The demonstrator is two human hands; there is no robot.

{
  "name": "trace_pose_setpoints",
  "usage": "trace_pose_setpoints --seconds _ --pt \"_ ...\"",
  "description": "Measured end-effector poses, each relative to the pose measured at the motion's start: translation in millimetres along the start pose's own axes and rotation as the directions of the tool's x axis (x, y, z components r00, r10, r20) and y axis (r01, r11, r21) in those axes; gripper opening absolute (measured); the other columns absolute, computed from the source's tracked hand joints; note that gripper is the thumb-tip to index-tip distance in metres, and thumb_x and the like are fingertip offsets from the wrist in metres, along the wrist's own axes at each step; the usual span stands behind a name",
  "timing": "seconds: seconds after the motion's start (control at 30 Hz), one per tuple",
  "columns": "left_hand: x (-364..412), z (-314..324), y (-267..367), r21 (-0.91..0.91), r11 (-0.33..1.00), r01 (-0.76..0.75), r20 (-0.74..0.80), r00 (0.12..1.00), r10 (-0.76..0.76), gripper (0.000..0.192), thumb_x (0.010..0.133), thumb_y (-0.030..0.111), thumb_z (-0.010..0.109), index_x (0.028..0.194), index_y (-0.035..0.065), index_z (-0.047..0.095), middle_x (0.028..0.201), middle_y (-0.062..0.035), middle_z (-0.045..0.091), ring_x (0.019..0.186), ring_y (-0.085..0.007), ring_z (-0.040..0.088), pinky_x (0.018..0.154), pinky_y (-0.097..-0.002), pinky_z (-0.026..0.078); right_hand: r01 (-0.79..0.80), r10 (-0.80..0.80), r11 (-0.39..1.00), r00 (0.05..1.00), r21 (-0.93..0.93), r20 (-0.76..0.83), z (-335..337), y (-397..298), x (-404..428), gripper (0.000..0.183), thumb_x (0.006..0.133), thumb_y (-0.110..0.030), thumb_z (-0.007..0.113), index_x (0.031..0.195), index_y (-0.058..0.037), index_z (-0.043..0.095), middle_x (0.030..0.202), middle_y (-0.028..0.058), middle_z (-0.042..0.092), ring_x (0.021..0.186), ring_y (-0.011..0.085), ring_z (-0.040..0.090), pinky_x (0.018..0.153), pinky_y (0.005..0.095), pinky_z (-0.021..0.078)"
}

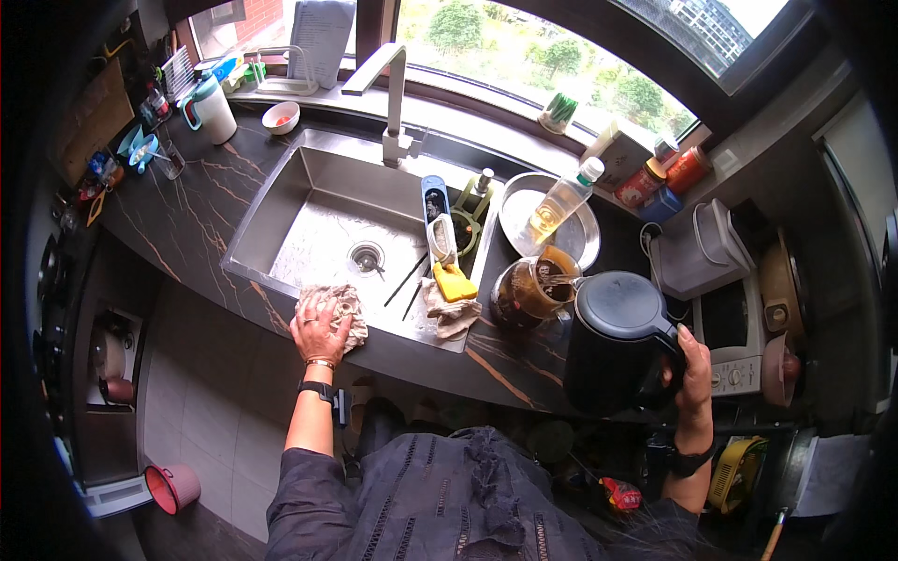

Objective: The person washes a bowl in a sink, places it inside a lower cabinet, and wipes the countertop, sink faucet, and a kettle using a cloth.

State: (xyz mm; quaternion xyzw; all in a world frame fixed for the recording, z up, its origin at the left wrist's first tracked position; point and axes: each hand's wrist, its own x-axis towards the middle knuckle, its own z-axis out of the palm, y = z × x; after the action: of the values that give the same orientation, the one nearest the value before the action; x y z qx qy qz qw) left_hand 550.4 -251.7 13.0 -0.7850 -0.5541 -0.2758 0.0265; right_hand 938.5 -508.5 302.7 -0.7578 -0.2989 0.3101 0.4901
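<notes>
My right hand [691, 368] grips the handle of a black electric kettle [617, 336], which is tilted to the left. From its spout, water runs into an amber glass vessel [558, 277] with dark contents. That vessel sits at the mouth of a glass pot [515, 298] holding dark liquid, on the dark counter [505, 375]. My left hand [323, 326] lies spread on a crumpled, light patterned cloth [354, 315] at the sink's front edge; whether its fingers grip the cloth is not clear.
A steel sink [316, 217] with a faucet [394, 105] lies ahead. A caddy, a yellow sponge [454, 282] and another cloth [451, 314] are at its right side. A bottle [565, 200] stands in a metal pan [515, 203]. A microwave [733, 336] is on the right.
</notes>
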Motion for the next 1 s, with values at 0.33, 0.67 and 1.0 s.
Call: trace_pose_setpoints --seconds 0.33,0.67,1.0 --pt "-0.9 0.0 -0.8 0.011 1.000 0.003 0.025 1.000 -0.003 0.040 0.070 0.040 0.062 0.105 0.0203 0.057 0.120 -0.0045 0.046 0.114 -0.0246 0.038 0.093 -0.0425 0.029 -0.006 0.006 1.000 1.000 0.011 0.002 1.9 -2.5 0.5 0.040 0.088 -0.034 0.040 0.063 -0.0052 0.053 0.046 0.0026 0.045 0.038 0.0098 0.039 0.039 0.0222 0.0304" --pt "-0.6 -0.1 -0.3 -0.005 1.000 -0.011 -0.005 1.000 0.011 0.040 0.070 0.039 0.062 0.105 0.0202 0.056 0.120 -0.0041 0.045 0.114 -0.0236 0.038 0.093 -0.0420 0.029 -0.013 0.014 1.000 1.000 -0.024 0.009 0.5 -3.4 2.1 0.040 0.087 -0.035 0.041 0.063 -0.0054 0.053 0.046 0.0027 0.045 0.038 0.0098 0.040 0.039 0.0223 0.0299" --pt "0.3 -1.9 0.1 -0.013 1.000 0.004 0.002 1.000 -0.004 0.039 0.070 0.040 0.062 0.104 0.0207 0.058 0.119 -0.0041 0.047 0.113 -0.0240 0.039 0.092 -0.0420 0.029 -0.018 0.018 1.000 1.000 -0.012 0.014 2.0 -4.1 3.0 0.040 0.087 -0.035 0.041 0.064 -0.0049 0.053 0.047 0.0031 0.046 0.038 0.0102 0.040 0.039 0.0220 0.0301"
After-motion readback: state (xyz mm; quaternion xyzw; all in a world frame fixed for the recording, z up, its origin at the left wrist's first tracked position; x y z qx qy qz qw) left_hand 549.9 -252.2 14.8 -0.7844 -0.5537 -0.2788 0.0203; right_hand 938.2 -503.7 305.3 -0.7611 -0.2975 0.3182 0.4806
